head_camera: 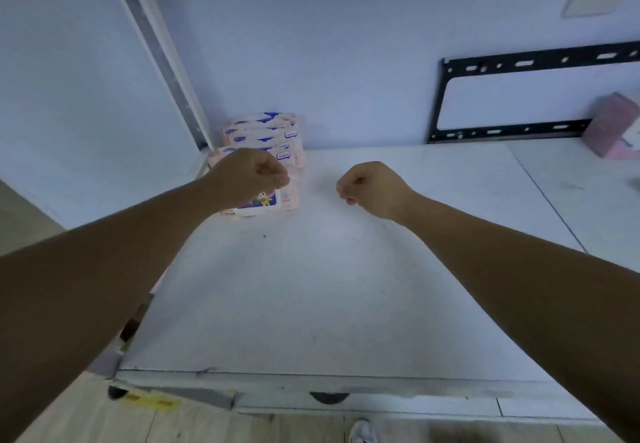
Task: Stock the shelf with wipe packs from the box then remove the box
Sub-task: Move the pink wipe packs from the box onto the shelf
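Observation:
A row of pink and white wipe packs (273, 131) stands in the back left corner of the white shelf (329, 286), against the wall. My left hand (247, 176) is curled over the top of the nearest wipe pack (265, 202), whose cartoon face shows below my fingers; thumb and fingers seem to pinch its upper edge. Over the shelf to the right of the packs, my right hand (372, 188) is curled into a fist and holds nothing. No cardboard box is in view.
A black metal bracket (512, 96) leans on the back wall at the right. A pink box (609, 127) sits on the adjoining surface at the far right. A grey upright post (162, 58) borders the shelf's left. Floor and a shoe (362, 432) show below.

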Demonstrator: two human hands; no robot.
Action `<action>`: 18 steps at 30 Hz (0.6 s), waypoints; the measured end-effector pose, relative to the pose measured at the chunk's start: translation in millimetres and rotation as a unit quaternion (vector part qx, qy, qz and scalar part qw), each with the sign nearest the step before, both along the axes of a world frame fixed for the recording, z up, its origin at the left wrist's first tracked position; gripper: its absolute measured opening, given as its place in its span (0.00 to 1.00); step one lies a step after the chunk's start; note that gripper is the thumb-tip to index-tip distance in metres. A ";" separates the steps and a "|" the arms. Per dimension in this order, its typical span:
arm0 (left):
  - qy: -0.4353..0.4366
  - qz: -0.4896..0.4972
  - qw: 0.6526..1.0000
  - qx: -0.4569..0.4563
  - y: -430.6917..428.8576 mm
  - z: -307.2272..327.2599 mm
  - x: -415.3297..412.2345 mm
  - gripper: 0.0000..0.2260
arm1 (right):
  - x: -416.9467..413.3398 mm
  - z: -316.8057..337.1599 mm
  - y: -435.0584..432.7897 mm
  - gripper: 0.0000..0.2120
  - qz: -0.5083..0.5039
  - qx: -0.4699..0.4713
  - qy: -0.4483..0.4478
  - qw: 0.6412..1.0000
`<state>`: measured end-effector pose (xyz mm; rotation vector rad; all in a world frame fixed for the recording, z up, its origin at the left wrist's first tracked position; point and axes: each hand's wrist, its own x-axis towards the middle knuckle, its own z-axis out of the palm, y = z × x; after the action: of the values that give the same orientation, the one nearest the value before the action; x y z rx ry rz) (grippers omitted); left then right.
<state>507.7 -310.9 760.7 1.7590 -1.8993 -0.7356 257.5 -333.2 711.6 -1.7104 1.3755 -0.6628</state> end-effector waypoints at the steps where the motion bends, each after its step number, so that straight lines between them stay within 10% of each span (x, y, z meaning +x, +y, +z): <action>1: 0.015 -0.015 1.000 0.003 8.1 -1.2 -8.8 0.04 | -9.1 -0.9 13.0 0.05 -0.008 0.008 -0.008 1.000; 18: 0.140 -0.233 0.957 0.106 196.6 -58.7 -199.6 0.04 | -174.2 -54.7 334.9 0.08 -0.216 0.068 0.002 0.974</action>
<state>308.1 -114.3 702.0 1.2316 -2.1106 -1.3244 83.3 1.7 656.8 -1.3126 1.7759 -0.7805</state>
